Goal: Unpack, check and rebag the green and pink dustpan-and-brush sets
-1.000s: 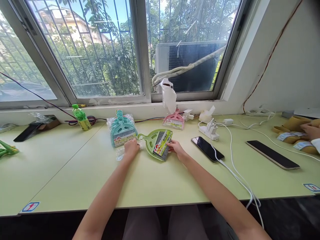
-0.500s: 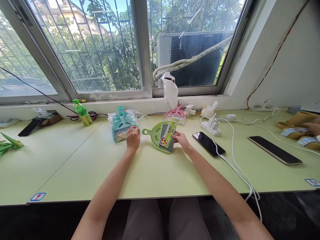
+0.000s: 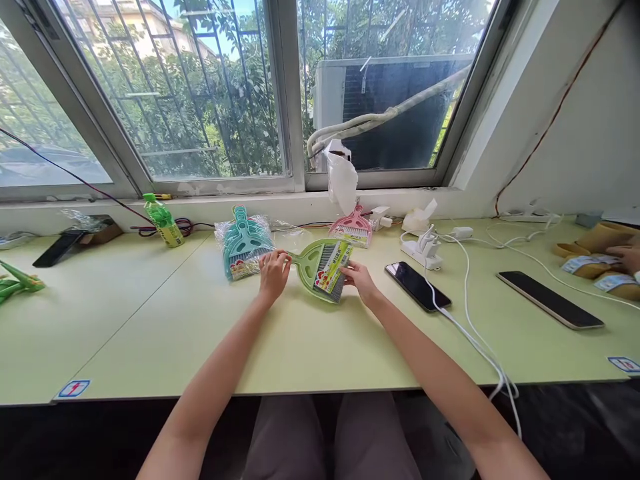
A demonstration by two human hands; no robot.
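A green dustpan [image 3: 310,265] with a grey-bristled brush and a printed label [image 3: 334,267] lies in front of me, its handle pointing left. My left hand [image 3: 275,272] is closed around the handle end, hiding its tip. At the dustpan's right edge, my right hand [image 3: 359,279] pinches the rim beside the label, thumb on top. Just left of my left hand sits a stack of teal dustpan sets [image 3: 244,243], partly in clear plastic wrap. Behind the green one rests a pink dustpan set [image 3: 354,227].
A phone [image 3: 417,287] and white cables beside a power strip [image 3: 423,253] lie to the right. Farther right is a black flat device [image 3: 549,300], near another person's hand [image 3: 625,259]. A green bottle [image 3: 163,221] stands at left under the window.
My left hand has moved right from beside the teal stack and closed on the green dustpan's handle. The dustpan has shifted slightly, with my right hand still on its edge.
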